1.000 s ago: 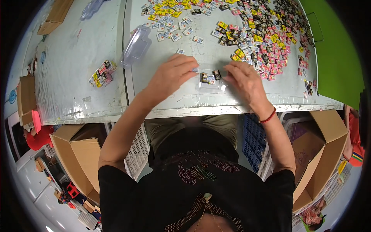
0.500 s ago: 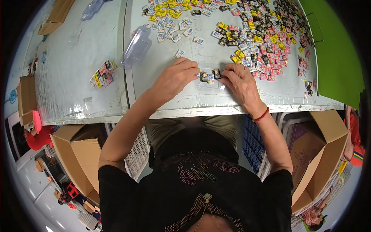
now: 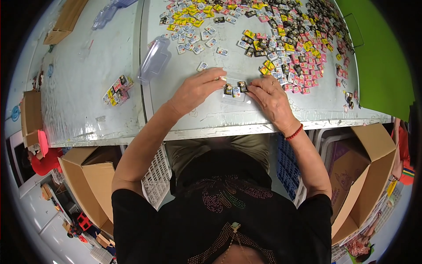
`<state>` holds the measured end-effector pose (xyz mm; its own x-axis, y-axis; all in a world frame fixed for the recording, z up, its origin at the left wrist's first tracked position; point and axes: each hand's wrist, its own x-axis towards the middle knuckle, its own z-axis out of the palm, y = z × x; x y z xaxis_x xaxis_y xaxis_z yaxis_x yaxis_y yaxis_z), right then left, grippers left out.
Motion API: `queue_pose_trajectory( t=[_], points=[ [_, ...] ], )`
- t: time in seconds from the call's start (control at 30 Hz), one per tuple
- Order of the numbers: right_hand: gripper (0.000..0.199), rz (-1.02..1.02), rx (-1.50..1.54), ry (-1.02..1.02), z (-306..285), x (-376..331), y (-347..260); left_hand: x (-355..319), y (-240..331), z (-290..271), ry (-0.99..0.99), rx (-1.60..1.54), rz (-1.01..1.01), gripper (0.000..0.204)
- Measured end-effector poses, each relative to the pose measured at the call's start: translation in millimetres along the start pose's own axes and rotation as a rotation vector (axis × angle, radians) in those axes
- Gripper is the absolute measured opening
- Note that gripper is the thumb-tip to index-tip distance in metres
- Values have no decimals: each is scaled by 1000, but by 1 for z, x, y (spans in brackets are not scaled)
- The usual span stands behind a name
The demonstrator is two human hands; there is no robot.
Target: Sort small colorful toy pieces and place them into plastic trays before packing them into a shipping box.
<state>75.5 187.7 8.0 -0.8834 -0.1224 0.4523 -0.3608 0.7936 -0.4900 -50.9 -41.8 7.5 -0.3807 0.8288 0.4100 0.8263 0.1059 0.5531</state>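
Note:
In front of me on the table lies a shallow clear plastic tray (image 3: 235, 99) with a few small printed packets in it, among them a white packet (image 3: 236, 92). My left hand (image 3: 198, 91) is at its left end, thumb and fingers pinched on a small white packet (image 3: 223, 78), mostly hidden by the fingertips. My right hand (image 3: 273, 99), with a red bead bracelet on the wrist, is closed at the tray's right end, fingertips against a black packet (image 3: 242, 86). A loose white packet (image 3: 202, 66) lies just beyond my left hand.
A large pile of pink, black, yellow and white packets (image 3: 303, 66) spreads at the far right. An unfilled clear tray (image 3: 154, 59) lies left, and a filled tray (image 3: 118, 91) farther left. Cardboard boxes (image 3: 94, 176) stand below the table edge. A green panel (image 3: 382, 57) borders the right.
The whole view has shifted slightly. Both hands remain at the tray; my left fingertips have risen a little with the white packet, and the tray's packets look almost the same.

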Motion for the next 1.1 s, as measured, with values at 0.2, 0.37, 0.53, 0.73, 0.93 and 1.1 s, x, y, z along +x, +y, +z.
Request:
queue_pose_trajectory(
  t=[0.2,0.37,0.53,0.73,0.93,1.1],
  points=[
    [24,-48,-59,26,-1,-3,1,-7,12,2,-150,304,37,42],
    [29,-44,-133,55,-4,-6,-1,-6,19,-1,-230,287,-14,62],
    [40,10,-117,34,-15,-3,-10,-1,21,1,-90,175,-112,73],
    [37,35,-103,-50,-6,13,-8,26,15,11,-173,93,-86,67],
    [27,131,-142,64,6,13,-11,26,15,20,-48,103,-80,54],
    [27,180,-147,126,6,14,-17,26,15,22,15,107,-99,55]
  ],
)
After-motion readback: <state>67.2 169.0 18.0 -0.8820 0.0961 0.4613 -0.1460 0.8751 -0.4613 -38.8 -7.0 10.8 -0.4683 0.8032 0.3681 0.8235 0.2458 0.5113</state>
